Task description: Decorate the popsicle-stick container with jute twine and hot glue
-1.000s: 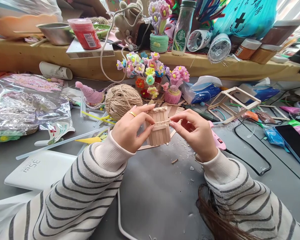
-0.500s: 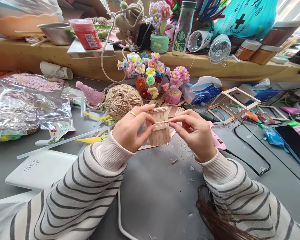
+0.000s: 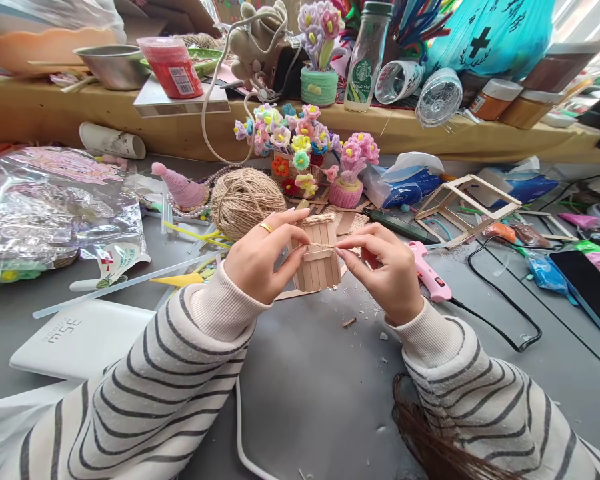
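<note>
Right hand [image 3: 387, 273] shifted left; wooden piece [image 3: 319, 271] tan, slatted, twine-edged.

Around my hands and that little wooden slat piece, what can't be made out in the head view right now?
- Slat piece's left edge: head view, partly covered by the left hand.
- Its back: head view, hidden by its own front.
- Thin cord's end: head view, too fine to trace at the right hand.
- Teal bag's top: head view, cut off by the upper edge.
</note>
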`<state>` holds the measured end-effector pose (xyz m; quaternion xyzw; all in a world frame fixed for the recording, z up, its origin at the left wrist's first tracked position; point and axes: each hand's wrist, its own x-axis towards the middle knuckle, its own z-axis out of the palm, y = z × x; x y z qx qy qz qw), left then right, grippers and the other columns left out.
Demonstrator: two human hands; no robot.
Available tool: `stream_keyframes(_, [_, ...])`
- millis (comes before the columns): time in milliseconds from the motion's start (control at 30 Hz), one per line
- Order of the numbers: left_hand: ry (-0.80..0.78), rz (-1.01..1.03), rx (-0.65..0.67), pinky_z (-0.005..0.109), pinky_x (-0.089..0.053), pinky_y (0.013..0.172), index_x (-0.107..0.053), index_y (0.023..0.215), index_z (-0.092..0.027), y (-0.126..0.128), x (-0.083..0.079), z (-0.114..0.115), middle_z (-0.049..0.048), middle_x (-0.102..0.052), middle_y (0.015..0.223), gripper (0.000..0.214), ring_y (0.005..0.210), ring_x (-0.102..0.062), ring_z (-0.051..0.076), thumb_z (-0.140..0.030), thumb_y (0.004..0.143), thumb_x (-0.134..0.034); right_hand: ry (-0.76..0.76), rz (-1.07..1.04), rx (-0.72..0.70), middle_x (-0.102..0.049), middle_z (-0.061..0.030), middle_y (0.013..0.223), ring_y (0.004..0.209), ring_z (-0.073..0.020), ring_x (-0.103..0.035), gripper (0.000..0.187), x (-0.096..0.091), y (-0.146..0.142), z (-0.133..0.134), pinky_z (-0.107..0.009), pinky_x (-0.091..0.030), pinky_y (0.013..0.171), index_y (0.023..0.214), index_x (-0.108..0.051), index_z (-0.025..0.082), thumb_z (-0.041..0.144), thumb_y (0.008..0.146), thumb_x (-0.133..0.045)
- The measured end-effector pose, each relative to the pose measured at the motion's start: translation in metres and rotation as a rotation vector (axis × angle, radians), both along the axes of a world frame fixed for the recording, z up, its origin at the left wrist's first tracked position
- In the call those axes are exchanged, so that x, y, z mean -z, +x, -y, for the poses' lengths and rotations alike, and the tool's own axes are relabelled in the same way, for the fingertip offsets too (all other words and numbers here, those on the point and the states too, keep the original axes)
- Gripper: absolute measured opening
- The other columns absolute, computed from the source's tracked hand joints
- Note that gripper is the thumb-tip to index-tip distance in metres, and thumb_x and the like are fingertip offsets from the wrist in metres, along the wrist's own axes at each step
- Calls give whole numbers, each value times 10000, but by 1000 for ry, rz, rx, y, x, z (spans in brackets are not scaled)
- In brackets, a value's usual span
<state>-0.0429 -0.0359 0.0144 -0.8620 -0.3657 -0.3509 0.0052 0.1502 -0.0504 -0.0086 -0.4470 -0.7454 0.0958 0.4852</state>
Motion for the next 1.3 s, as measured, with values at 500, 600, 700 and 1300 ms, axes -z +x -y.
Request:
stream_keyframes(500, [12,1,-19,327,-501,905,-575,848,-185,0,0,0,113,-624,1168,96,1067,-597,181,-188,831,-481,36,32,11,-596,-39,749,590,-123,-502,128,2,-1,1,-274,-429,533,834,-686,218,188,795,-567])
stream_keyframes(600, [19,5,-12,325,-501,903,-577,847,-177,0,1,0,118,-623,1166,98,1064,-598,185,-176,830,-481,39,32,12,-598,-39,754,593,-125,-509,131,3,-1,1,-273,-428,531,831,-684,220,175,793,-568])
stream_keyframes(700, [35,13,0,317,-495,909,-581,845,-153,1,1,0,142,-626,1154,95,1063,-598,192,-154,824,-488,45,24,7,-600,-49,759,592,-127,-510,128,3,-2,1,-271,-419,522,835,-684,200,163,791,-570])
stream_keyframes(1300, [55,9,-10,301,-501,897,-583,857,-148,1,1,0,138,-634,1147,90,1060,-603,186,-162,828,-499,95,36,-4,-610,-66,758,619,-127,-524,128,4,-1,0,-263,-427,516,849,-684,151,138,794,-570])
